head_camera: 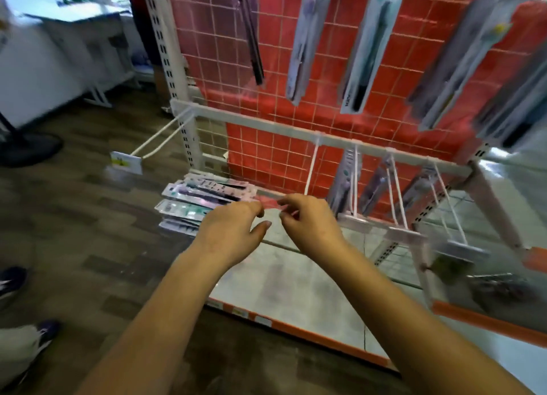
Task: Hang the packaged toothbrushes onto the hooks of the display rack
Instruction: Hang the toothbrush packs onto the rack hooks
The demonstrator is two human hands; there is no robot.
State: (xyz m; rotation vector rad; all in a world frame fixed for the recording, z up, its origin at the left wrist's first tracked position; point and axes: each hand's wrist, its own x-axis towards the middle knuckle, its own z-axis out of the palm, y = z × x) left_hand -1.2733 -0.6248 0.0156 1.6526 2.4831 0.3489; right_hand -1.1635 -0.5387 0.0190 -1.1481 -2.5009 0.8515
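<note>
At the foot of the display rack point(322, 137), low over its grey base shelf point(296, 291): both bare forearms reaching forward, left hand point(233, 229) and right hand point(310, 220) close together, fingertips nearly meeting. Fingers of both loosely curled around a thin clear strip, probably the edge of a package; frame too blurred to tell whether either hand really grips it. Thumb of left hand spread toward the right.

Just left of the left hand, on the far left corner of the shelf: stack of packaged toothbrushes point(201, 202) lying flat, fanned slightly, part of the stack hidden behind the left wrist.

Behind, red backing with white wire grid point(266, 146). On upper hooks, several packaged toothbrushes hanging point(370, 48), tilted in the wide-angle view. On the lower white crossbar, right of the hands: three hooks each carrying a hanging package point(346, 175), price-tag holders at their near ends. One bare hook point(312, 169) directly beyond the right hand. Far left, another bare hook with a yellow price tag point(125, 162) jutting out over the wood-pattern floor point(88, 232).

Bottom left: dark shoes point(13, 279) of another person.
</note>
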